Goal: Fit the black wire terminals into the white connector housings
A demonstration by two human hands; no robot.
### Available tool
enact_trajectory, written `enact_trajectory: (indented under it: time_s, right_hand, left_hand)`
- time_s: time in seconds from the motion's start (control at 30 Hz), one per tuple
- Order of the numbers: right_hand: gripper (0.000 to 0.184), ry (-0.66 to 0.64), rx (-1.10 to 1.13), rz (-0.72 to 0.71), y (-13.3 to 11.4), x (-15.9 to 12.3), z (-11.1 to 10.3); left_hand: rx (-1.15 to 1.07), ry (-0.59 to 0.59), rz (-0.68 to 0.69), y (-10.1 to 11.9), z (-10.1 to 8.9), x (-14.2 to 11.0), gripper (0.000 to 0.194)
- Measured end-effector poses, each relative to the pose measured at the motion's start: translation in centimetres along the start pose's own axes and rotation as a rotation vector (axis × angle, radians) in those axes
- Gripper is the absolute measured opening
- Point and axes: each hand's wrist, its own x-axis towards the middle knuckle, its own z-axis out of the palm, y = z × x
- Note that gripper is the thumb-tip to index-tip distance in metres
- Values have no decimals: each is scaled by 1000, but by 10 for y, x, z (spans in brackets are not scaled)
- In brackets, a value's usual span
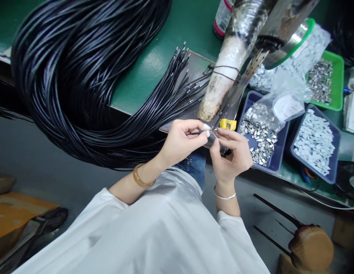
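Observation:
My left hand (184, 139) pinches a thin black cable (195, 133) close to its end, with white coverings on the thumb and fingertip. Facing it, my right hand (232, 154) has thumb and forefinger closed at the tip of that cable. Something small and pale or silvery shows between the two hands, too small to name. Just beyond the fingers is a yellow piece (228, 124) at the edge of a dark board. A large bundle of black cables (65, 76) curves in from the left, its stripped ends fanned out on the board (199, 59).
A plastic-wrapped machine part (222, 72) slants over the board. At right stand a blue tray (283, 148) of metal clips, another blue tray (338, 152) of pale pieces and a green tray (339, 83) of metal parts. A stool (312, 247) stands on the floor, lower right.

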Motion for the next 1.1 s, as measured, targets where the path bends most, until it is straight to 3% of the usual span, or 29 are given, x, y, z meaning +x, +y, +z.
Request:
enact_trajectory:
  time_s: [0.3,0.6,0.97,1.1]
  right_hand:
    - [22,15,-27,7,-2,3,0]
    - [19,-2,11,-1,0,-1,-1]
    - [25,48,-88,-61,-2,5,2]
    - [24,12,-86,-102,-2,0,0]
  left_hand:
    - [67,-29,42,3,-1,-1,13]
    - [37,-59,-26,-2,-1,1,7]
    - [67,-38,46,2,1,-2,10]
    - [49,-56,-2,2,0,-1,13]
